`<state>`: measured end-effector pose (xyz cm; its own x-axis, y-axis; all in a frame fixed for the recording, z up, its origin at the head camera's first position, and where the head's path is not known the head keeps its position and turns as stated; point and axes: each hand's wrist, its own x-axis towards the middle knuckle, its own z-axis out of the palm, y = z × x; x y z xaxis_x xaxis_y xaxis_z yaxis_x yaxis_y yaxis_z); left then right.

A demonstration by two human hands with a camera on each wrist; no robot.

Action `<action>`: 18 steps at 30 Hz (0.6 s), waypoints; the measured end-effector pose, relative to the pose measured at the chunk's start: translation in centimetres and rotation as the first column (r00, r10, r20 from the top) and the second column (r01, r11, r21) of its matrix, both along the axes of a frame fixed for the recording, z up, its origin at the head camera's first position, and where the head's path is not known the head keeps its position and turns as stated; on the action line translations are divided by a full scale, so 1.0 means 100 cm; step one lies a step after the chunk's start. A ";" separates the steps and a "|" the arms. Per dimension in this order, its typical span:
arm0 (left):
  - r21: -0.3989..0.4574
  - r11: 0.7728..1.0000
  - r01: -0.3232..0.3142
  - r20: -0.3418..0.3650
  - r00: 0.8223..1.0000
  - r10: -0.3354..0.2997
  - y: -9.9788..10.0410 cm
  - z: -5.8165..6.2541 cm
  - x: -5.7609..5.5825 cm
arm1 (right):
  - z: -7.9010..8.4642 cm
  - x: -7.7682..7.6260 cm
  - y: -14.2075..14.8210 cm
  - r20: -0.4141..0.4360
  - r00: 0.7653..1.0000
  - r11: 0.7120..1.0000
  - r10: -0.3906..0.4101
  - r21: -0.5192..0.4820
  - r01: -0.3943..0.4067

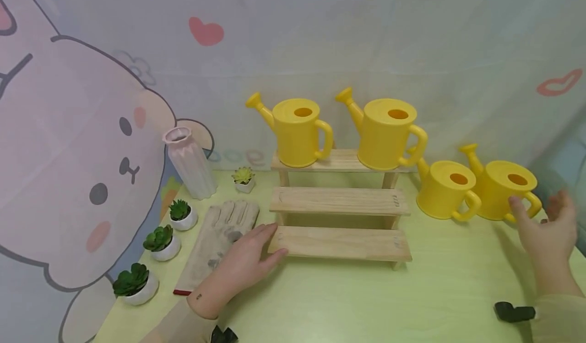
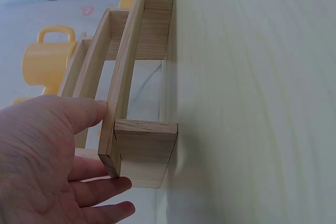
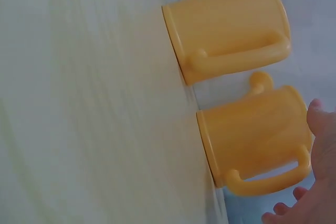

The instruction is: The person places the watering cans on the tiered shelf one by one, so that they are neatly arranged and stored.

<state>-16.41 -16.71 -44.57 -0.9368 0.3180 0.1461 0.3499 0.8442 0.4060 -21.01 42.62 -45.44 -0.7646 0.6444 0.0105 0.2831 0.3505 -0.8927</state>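
A three-tier wooden shelf (image 1: 339, 244) stands mid-table. My left hand (image 1: 244, 256) holds the left end of its lowest board, thumb at the front edge and fingers around the end; the left wrist view shows this board (image 2: 118, 98) close up. Two yellow watering cans (image 1: 298, 132) (image 1: 386, 133) stand on the top tier. Two more watering cans (image 1: 444, 190) (image 1: 501, 193) stand on the table right of the shelf. My right hand (image 1: 549, 226) is beside the rightmost can's handle, thumb and fingers apart with nothing between them. In the right wrist view, the thumb is near that can's (image 3: 257, 135) top.
Left of the shelf lie grey work gloves (image 1: 215, 246). Around them stand a pale ribbed vase (image 1: 192, 167) and several small potted succulents (image 1: 165, 244) (image 1: 244, 180). A printed cloth (image 1: 320, 32) hangs behind the table.
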 end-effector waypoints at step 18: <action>0.011 1.000 -0.002 0.002 1.000 0.002 0.002 0.001 0.000 | -0.015 -0.005 0.002 0.056 0.998 1.000 -0.003 0.007 0.002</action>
<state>-16.36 -16.55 -44.48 -0.9376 0.3149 0.1477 0.3478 0.8403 0.4159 -21.48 42.83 -46.94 -0.7626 0.6463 -0.0276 0.3334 0.3562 -0.8729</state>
